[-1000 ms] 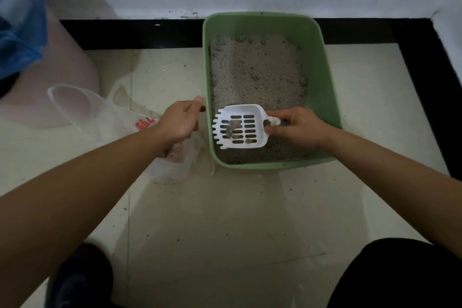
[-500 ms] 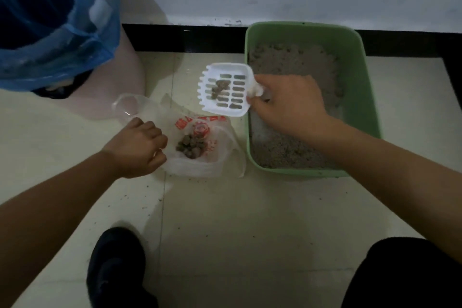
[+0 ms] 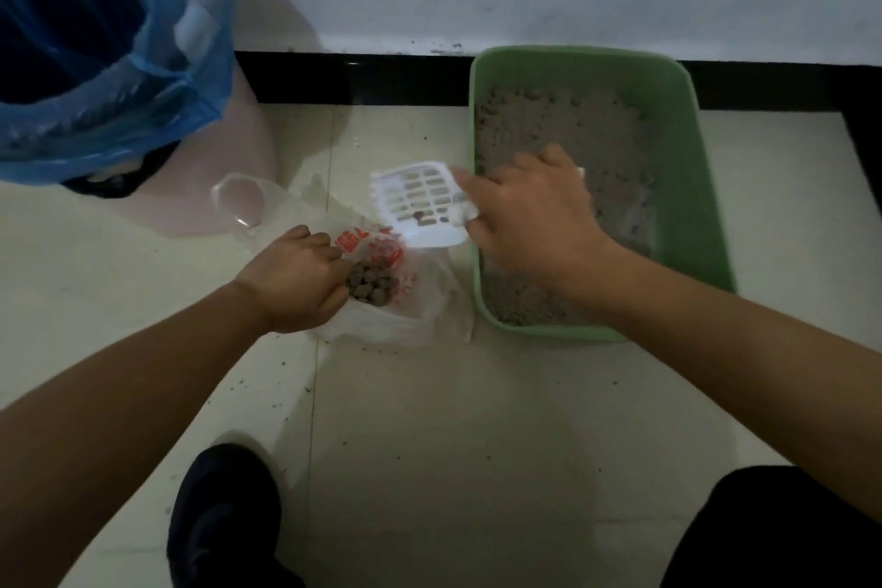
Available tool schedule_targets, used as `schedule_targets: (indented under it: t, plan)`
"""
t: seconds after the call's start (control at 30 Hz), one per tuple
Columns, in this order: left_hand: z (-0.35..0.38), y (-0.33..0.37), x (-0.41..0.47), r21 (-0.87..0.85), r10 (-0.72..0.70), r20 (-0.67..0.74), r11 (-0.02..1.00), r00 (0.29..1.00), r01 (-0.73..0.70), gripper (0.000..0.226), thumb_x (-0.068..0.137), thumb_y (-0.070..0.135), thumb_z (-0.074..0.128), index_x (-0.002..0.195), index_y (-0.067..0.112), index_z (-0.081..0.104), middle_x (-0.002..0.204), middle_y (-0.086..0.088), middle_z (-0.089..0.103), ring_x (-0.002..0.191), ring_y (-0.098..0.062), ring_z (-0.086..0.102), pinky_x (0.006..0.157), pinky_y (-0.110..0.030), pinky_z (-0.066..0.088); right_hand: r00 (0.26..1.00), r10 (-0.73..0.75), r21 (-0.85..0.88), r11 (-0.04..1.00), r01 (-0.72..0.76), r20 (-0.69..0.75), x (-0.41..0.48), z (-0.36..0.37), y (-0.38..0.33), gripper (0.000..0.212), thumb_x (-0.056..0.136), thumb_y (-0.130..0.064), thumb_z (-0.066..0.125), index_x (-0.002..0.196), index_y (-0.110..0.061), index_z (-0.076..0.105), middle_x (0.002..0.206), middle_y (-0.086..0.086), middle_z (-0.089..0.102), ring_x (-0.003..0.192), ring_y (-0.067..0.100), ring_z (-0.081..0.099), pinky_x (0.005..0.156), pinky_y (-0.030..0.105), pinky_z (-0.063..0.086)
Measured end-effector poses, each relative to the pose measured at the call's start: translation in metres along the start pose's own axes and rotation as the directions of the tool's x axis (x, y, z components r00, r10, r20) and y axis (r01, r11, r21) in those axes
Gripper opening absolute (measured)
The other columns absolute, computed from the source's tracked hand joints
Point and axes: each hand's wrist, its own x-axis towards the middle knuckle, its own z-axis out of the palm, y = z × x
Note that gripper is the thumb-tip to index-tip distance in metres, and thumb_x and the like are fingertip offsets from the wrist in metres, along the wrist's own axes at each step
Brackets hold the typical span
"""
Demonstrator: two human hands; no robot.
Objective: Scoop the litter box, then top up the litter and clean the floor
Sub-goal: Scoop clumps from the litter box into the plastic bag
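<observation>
From the head camera, the right hand (image 3: 534,224) has its fingers curled round the handle of a white slotted plastic scoop (image 3: 420,205), with the handle almost wholly hidden under the knuckles. The scoop's blade sticks out leftward and is blurred, tilted above the mouth of a clear thin plastic bag with red print (image 3: 382,320) that lies on the floor just left of the green rectangular plastic litter box (image 3: 687,186). One small dark bit clings to the slots. The left hand (image 3: 298,284) sits at the bag's left edge, fingers bent tight and pinching the film there so the mouth gapes. A heap of brown clumps (image 3: 371,286) lies inside the bag, right beside those knuckles. Grey granular litter (image 3: 563,124) fills the box, which stands against the black skirting strip (image 3: 353,79) at the far wall. Far left stands a pink round bin (image 3: 248,167) lined with a blue plastic sack (image 3: 95,62). Loose dark grains dot the cream floor tiles (image 3: 429,420) near the bag. A dark shoe (image 3: 224,516) shows at the near edge.
</observation>
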Motion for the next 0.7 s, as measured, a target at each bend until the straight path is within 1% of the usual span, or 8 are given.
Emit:
schedule_targets:
  t: [0.07,0.13,0.23,0.37,0.47,0.57,0.63,0.7]
  plan:
    - [-0.002,0.009,0.014,-0.075,-0.048,-0.065,0.996,0.997,0.043,0.028,0.082,0.030,0.042,0.075,0.012,0.062,0.064,-0.009,0.062,0.060,-0.026,0.051,0.063,-0.034,0.042,0.981,0.192,0.135,0.972,-0.190,-0.003,-0.012,-0.005,0.028,0.038,0.088,-0.040,0.054,0.119,-0.027,0.070,0.071,0.007,0.070,0.068,0.029,0.064,0.078,0.039,0.042]
    - [-0.008,0.023,0.031,-0.224,-0.170,-0.118,0.964,0.978,0.141,0.038,0.084,0.035,0.030,0.082,0.013,0.061,0.072,-0.010,0.062,0.064,-0.022,0.043,0.064,-0.033,0.036,0.942,0.334,0.215,0.921,-0.326,-0.004,-0.029,-0.009,0.057,0.034,0.091,-0.041,0.054,0.118,-0.028,0.071,0.069,0.009,0.070,0.064,0.030,0.064,0.078,0.042,0.046]
    - [-0.009,0.056,0.061,-0.506,-0.440,-0.094,0.793,0.893,0.338,0.038,0.089,0.036,0.027,0.092,0.013,0.057,0.074,-0.007,0.058,0.066,-0.021,0.046,0.061,-0.032,0.035,0.928,0.367,0.215,0.903,-0.372,0.064,-0.059,-0.014,0.091,0.032,0.093,-0.042,0.059,0.117,-0.026,0.072,0.069,0.010,0.071,0.061,0.031,0.063,0.070,0.039,0.048]
    - [-0.012,0.098,0.101,-0.732,-0.625,0.038,0.514,0.780,0.447,0.041,0.102,0.041,0.027,0.095,0.011,0.054,0.083,-0.015,0.065,0.078,-0.033,0.061,0.074,-0.045,0.049,0.944,0.227,0.015,0.971,-0.237,0.240,-0.077,-0.012,0.096,0.035,0.094,-0.045,0.052,0.124,-0.035,0.066,0.074,0.000,0.067,0.073,0.023,0.060,0.080,0.036,0.039]
    - [-0.023,0.117,0.123,-0.798,-0.686,0.129,0.357,0.716,0.485,0.048,0.104,0.041,0.025,0.100,0.003,0.054,0.100,-0.021,0.062,0.093,-0.036,0.058,0.083,-0.042,0.045,0.960,-0.008,-0.094,0.995,0.036,0.281,-0.072,-0.003,0.073,0.038,0.092,-0.037,0.053,0.130,-0.031,0.060,0.090,-0.004,0.071,0.085,0.020,0.061,0.083,0.035,0.033]
    - [-0.028,0.121,0.133,-0.807,-0.720,0.166,0.293,0.674,0.512,0.053,0.105,0.040,0.022,0.111,0.001,0.057,0.114,-0.023,0.059,0.106,-0.037,0.055,0.092,-0.043,0.041,0.911,-0.166,-0.181,0.952,0.248,0.379,-0.075,-0.010,0.069,0.037,0.093,-0.032,0.050,0.128,-0.029,0.061,0.091,-0.003,0.072,0.086,0.021,0.061,0.080,0.036,0.032]
    - [-0.028,0.117,0.134,-0.795,-0.719,0.164,0.309,0.675,0.522,0.057,0.105,0.041,0.021,0.115,0.000,0.059,0.119,-0.023,0.059,0.109,-0.036,0.055,0.092,-0.040,0.040,0.910,-0.135,-0.197,0.954,0.226,0.391,-0.078,-0.019,0.077,0.037,0.095,-0.037,0.051,0.130,-0.031,0.059,0.093,-0.004,0.072,0.087,0.019,0.060,0.084,0.036,0.033]
    - [-0.027,0.116,0.134,-0.782,-0.705,0.164,0.333,0.690,0.526,0.060,0.105,0.042,0.020,0.115,-0.001,0.061,0.119,-0.024,0.060,0.106,-0.036,0.056,0.089,-0.039,0.040,0.918,-0.033,-0.232,0.963,0.134,0.396,-0.082,-0.024,0.091,0.037,0.095,-0.043,0.054,0.131,-0.033,0.057,0.091,-0.007,0.070,0.085,0.016,0.059,0.087,0.035,0.034]
